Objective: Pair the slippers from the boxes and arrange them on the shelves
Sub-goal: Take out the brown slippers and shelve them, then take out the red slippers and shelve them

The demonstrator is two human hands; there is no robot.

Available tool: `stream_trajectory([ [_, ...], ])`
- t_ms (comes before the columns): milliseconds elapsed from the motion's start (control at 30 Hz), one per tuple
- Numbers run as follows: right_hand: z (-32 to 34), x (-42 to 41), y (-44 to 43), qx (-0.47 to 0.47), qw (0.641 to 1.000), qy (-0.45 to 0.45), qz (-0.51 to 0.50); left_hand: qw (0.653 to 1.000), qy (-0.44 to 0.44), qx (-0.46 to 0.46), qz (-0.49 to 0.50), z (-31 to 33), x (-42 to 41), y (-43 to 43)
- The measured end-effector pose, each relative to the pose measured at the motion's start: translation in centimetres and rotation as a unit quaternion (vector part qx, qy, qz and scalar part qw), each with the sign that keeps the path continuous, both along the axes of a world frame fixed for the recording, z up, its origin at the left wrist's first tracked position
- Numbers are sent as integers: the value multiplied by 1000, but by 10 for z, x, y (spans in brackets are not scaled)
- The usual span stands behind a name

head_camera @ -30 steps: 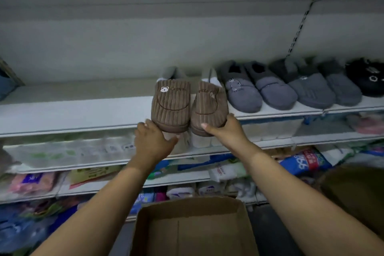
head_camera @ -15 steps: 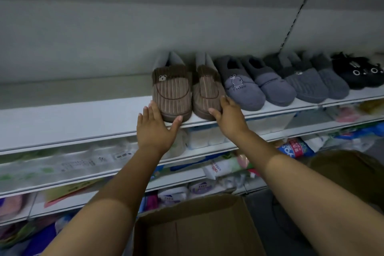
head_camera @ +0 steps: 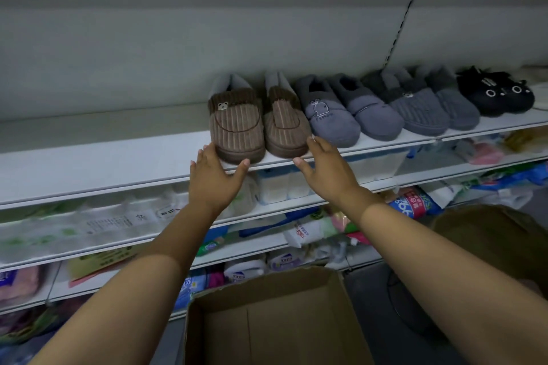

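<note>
Set toes-out on shelf (head_camera: 89, 163) just beside grey slippers (head_camera: 329, 115): brown slippers (head_camera: 237, 127), with left grip (head_camera: 212, 178) and right grip (head_camera: 326, 169) both released, straight fingers at the toes, contact unclear; box (head_camera: 281, 320) cut off by frame edge, lower packs (head_camera: 89, 225) blurred.
</note>
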State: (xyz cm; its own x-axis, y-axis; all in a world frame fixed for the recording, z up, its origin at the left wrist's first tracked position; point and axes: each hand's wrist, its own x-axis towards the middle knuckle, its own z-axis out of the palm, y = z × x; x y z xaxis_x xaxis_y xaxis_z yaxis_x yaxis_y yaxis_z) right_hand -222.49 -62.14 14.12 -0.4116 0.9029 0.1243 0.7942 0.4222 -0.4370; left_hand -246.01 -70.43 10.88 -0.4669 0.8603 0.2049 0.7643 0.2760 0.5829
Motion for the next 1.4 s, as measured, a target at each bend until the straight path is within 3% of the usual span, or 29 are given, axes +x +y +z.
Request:
stream_trajectory([
  [167,1,66,-30,24,999,-16,42,988,86,115,-51,19,85,-30],
  [333,-19,161,-56,16,999,-26,24,980,165,47,-103,12,184,-53],
  [533,-40,310,-87,28,999,-39,23,976,148,35,-153,-13,330,-75],
  [700,-65,437,-108,5,999,-43,-32,974,104,3,-202,-42,456,-72],
  [867,-100,537,-128,-59,992,-34,-104,964,86,-63,-242,-68,544,-68],
  [1200,-153,650,-82,-181,958,-65,-214,928,114,-154,-319,-125,615,28],
  [1300,-167,676,-47,-237,936,-53,-255,916,102,-184,-342,-149,635,74],
  [1400,-185,703,-9,-327,891,-7,-316,891,91,-232,-380,-173,656,117],
])
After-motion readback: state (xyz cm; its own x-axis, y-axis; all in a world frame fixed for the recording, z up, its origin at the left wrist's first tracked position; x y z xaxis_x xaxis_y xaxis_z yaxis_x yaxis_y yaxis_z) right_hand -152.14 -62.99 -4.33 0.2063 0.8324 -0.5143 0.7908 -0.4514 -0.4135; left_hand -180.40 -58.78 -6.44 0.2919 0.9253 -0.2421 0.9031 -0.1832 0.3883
